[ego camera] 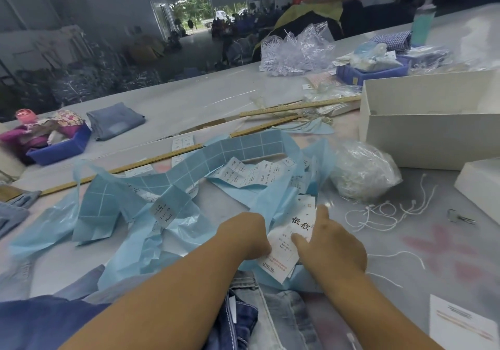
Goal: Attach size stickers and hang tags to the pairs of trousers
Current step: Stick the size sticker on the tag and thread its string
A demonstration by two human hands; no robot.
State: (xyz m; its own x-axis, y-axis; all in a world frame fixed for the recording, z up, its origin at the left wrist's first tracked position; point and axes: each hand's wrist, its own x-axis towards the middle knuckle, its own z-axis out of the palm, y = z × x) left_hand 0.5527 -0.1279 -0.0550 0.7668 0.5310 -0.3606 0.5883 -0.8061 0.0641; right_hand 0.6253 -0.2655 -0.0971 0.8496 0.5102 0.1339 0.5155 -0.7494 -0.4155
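A stack of white hang tags [284,252] with black brush lettering lies on crumpled blue backing paper in front of me. My left hand [249,237] grips the stack's left edge, fingers curled under it. My right hand [328,244] holds the stack's right side, thumb on the top tag and forefinger stretched past its upper corner. Long blue strips of size stickers [238,157] snake across the table beyond them, some white labels showing. Denim trousers [273,317] lie at the near edge under my forearms. Loose white tag strings [384,211] lie to the right.
A clear bag of strings [362,173] sits right of the strips, with white cardboard boxes [422,130] behind it. Wooden rulers [297,108] cross the table. A blue bin [62,146] and folded jeans [116,119] sit far left. A printed sheet [460,322] lies near right.
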